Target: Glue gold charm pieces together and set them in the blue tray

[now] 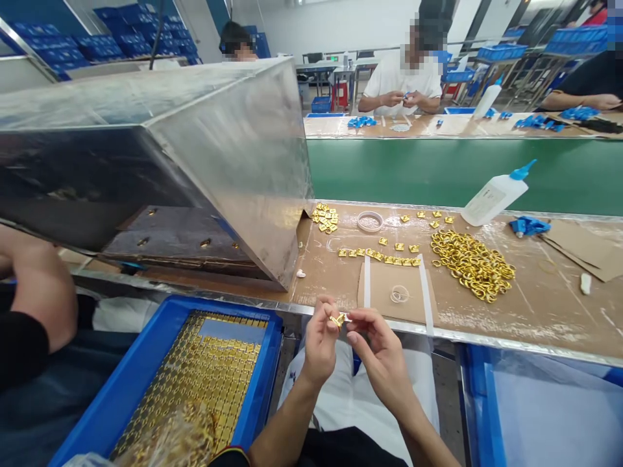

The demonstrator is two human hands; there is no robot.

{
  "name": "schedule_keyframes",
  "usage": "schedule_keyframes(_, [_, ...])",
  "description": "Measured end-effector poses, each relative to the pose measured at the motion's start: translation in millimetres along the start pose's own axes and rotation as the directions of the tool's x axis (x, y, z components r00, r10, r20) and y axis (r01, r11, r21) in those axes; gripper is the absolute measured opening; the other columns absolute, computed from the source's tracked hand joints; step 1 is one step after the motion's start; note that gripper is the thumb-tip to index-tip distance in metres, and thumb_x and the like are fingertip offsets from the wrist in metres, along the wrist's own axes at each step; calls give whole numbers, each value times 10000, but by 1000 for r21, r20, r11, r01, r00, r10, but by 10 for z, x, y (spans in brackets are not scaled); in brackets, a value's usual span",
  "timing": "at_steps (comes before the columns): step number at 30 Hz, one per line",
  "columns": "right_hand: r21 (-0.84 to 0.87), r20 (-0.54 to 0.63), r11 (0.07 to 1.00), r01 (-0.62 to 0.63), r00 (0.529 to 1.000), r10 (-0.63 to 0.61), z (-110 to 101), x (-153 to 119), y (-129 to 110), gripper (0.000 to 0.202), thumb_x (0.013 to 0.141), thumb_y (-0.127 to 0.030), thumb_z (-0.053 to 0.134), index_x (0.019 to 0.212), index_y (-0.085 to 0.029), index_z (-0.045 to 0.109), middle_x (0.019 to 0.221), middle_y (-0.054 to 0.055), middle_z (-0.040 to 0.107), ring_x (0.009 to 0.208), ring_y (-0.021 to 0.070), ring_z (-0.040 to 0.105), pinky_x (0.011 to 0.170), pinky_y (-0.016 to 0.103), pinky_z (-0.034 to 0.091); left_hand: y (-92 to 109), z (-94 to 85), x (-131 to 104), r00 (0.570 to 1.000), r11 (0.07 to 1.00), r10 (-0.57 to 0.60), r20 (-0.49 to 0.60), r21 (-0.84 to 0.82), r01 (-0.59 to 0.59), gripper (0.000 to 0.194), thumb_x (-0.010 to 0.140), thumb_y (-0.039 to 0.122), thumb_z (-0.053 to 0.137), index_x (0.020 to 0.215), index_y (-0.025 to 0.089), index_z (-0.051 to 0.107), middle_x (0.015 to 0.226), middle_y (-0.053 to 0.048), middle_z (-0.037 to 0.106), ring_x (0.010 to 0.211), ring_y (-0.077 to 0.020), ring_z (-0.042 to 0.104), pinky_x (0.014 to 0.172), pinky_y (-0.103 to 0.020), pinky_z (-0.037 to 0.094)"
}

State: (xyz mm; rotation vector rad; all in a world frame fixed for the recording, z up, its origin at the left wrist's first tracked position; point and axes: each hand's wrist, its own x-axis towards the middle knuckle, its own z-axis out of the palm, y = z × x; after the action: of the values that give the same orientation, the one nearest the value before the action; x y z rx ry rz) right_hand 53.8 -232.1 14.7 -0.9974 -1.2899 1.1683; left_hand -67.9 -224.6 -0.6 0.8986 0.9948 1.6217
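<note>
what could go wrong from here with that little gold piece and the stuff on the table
The small gold piece might slip from the left hand's fingertips and drop, being held near the edge of the table. The heaped gold rings could scatter if knocked.

The black left sleeve point(228, 460) has red-and-yellow trim point(241, 450).

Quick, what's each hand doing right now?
Left hand: closed, pinching a small gold piece.
Right hand: partly open beside it; can't tell if touching.
</note>
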Motion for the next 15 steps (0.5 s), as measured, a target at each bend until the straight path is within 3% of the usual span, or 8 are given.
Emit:
schedule_keyframes(2, [153,110,979,-132,987,116,2,-8,-32,310,910,-477,709,1087,-224,680,960,69,727,857,189,714,793,315,612,40,-63,9,957,902,284,52,323,-285,468,890,613,624,673,200,585,808,-34,487,830,-206,490,749,-312,435])
schedule_keyframes(5, [257,236,937,-236,956,175,20,-12,-101,362,888,-536,718,1082,-232,675,929,56,723,853,186,705,811,327,610,123,-131,6,843,664,495,211,533,-524,367,996,473,503,739,217,563,844,-30,483,786,-194,489,687,-317,435])
schedule_keyframes(10, [296,244,911,-285,945,217,54,-33,-166,346,859,-531,752,1019,-232,683,903,53,705,852,187,681,786,319,599,231,-146,-34,703,392,629,332,645,-656,307,1027,410,456,812,216,558,875,-33,449,806,-195,486,667,-326,446])
schedule_keyframes(15, [399,315,858,-323,927,203,7,-47,-200,282,848,-485,782,911,-234,669,943,41,697,862,172,672,802,306,580,331,-124,-7,507,154,738,444,621,-769,308,1021,411,481,811,207,575,905,-36,396,838,-197,436,696,-314,475])
